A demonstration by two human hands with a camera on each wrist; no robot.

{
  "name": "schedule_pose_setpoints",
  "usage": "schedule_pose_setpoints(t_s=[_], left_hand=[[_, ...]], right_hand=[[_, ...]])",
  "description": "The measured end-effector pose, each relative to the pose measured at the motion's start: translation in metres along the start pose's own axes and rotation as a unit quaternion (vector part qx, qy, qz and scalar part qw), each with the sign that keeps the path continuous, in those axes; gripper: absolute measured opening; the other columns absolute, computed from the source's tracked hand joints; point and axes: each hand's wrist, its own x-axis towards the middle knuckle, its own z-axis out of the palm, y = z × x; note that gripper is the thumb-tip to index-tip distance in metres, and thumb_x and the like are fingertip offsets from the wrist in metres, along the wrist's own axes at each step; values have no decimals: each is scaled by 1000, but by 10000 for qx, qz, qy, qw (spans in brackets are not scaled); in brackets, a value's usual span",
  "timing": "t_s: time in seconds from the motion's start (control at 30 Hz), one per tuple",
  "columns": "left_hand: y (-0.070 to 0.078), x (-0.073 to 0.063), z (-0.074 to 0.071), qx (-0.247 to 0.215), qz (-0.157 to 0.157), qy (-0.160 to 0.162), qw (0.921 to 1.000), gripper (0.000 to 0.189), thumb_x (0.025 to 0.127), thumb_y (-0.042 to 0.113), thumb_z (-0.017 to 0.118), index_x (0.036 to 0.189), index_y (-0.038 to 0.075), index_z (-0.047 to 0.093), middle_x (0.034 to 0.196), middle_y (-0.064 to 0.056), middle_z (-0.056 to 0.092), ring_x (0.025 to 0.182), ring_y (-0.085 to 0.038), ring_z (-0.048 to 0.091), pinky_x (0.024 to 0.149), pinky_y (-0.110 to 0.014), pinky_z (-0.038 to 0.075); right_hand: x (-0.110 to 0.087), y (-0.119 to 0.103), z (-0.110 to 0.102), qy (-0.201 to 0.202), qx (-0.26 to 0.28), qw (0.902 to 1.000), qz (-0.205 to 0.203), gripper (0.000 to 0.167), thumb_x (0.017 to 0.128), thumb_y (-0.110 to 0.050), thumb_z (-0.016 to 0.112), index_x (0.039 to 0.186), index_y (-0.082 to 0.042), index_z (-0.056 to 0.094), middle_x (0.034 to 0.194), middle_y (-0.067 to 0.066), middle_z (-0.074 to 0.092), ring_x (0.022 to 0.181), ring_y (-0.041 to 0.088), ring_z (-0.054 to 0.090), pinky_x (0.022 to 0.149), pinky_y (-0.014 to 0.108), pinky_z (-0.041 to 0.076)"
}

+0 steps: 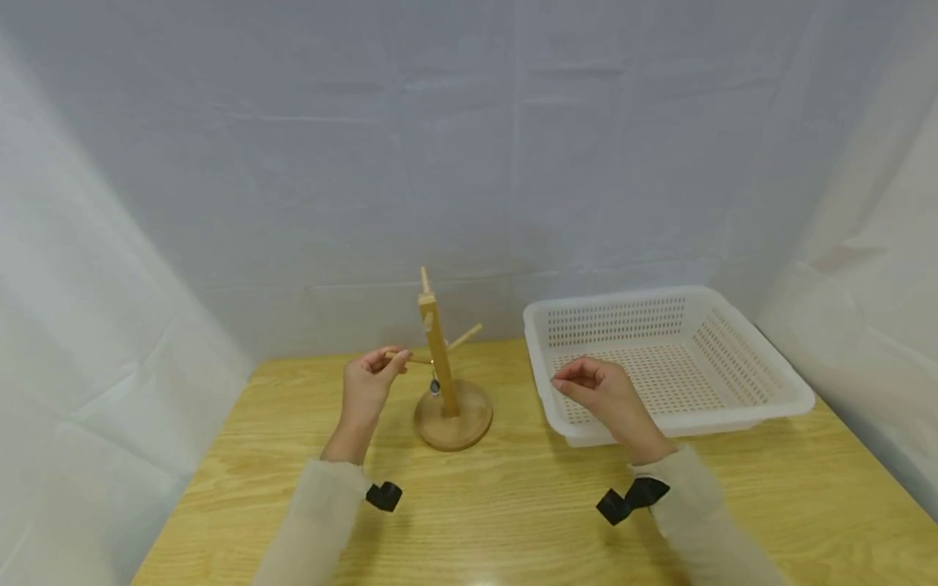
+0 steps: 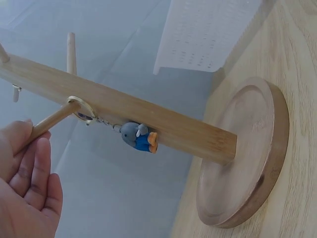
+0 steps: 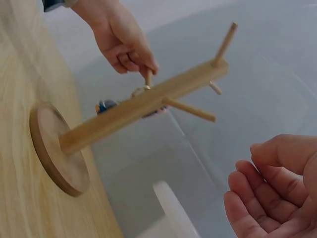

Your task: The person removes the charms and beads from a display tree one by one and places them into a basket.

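Note:
A wooden peg stand with a round base stands upright on the table. My left hand pinches the end of one of its pegs. A keychain with a small grey and blue figure hangs by its gold ring from that peg, close against the post. Behind the post, part of another hanging item shows in the right wrist view, too hidden to name. My right hand is held over the basket's near left side, fingers loosely curled, with nothing in them.
A white perforated plastic basket sits right of the stand. More pegs stick out from the post in several directions. Pale cloth hangs behind the wooden table and along its sides.

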Motion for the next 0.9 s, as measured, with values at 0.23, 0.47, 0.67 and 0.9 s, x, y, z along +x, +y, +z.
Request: schedule_pose_setpoints(t_s=[0.23, 0.47, 0.67, 0.9], left_hand=[[2, -5, 6, 84, 163, 353, 9992, 23, 85, 16, 71, 96, -4, 69, 66, 5, 66, 65, -7, 62, 68, -21, 51], [5, -13, 10, 62, 269, 501, 9984, 23, 85, 15, 72, 95, -6, 70, 62, 11, 63, 62, -4, 60, 57, -18, 46], [20, -26, 17, 177, 252, 628, 9976, 21, 84, 11, 72, 93, -8, 71, 66, 8, 66, 61, -3, 60, 55, -14, 45], [1, -23, 22, 291, 591, 881, 9939, 21, 79, 19, 78, 88, 0, 74, 72, -2, 70, 60, -2, 59, 51, -15, 45]], right_hand=[[-4, -5, 26, -87, -92, 9996, -270, 15, 86, -8, 68, 95, 3, 66, 93, 13, 67, 80, 12, 64, 72, 23, 52], [-9, -7, 50, -399, -6, 9989, -265, 13, 86, -7, 68, 95, 2, 66, 93, 15, 67, 80, 14, 64, 68, 24, 52], [-10, -5, 69, -634, -28, 9970, -444, 12, 86, -4, 67, 95, 4, 66, 91, 15, 66, 79, 11, 63, 69, 23, 53], [-8, 1, 88, -672, 102, 9970, -370, 13, 85, -1, 67, 95, 6, 65, 94, 18, 66, 81, 15, 63, 71, 22, 53]])
